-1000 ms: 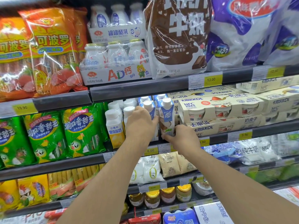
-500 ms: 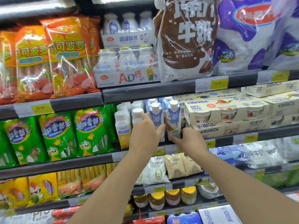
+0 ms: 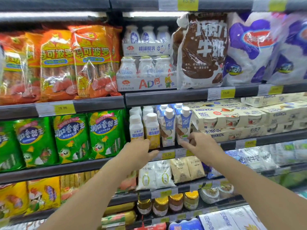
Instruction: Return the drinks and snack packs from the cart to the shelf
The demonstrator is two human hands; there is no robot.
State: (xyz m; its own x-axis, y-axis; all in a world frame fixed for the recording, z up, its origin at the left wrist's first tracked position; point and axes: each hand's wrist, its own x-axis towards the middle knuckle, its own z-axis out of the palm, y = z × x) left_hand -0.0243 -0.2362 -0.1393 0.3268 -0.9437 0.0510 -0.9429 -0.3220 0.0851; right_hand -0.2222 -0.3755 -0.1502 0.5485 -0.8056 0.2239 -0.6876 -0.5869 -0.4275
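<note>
On the middle shelf (image 3: 269, 140) stand white-and-yellow drink bottles (image 3: 152, 128) and, to their right, blue-and-white drink cartons (image 3: 168, 128). My left hand (image 3: 139, 151) hovers in front of the shelf edge just below the bottles, fingers apart and holding nothing. My right hand (image 3: 197, 144) pinches the lower right corner of the front right carton (image 3: 182, 123), which stands upright on the shelf. The cart is out of view.
Cream yogurt multipacks (image 3: 229, 117) sit right of the cartons. Green snack packs (image 3: 71, 136) hang to the left, orange sausage packs (image 3: 74, 62) above them. Milk bottle packs (image 3: 146, 72) and large milk bags (image 3: 201, 50) fill the upper shelf. Pouches (image 3: 179, 170) and jars (image 3: 176, 203) sit below.
My left hand has come off the bottles and cartons and dropped to the shelf edge, fingers spread. My right hand stays at the front carton's base. The view has tilted upward.
</note>
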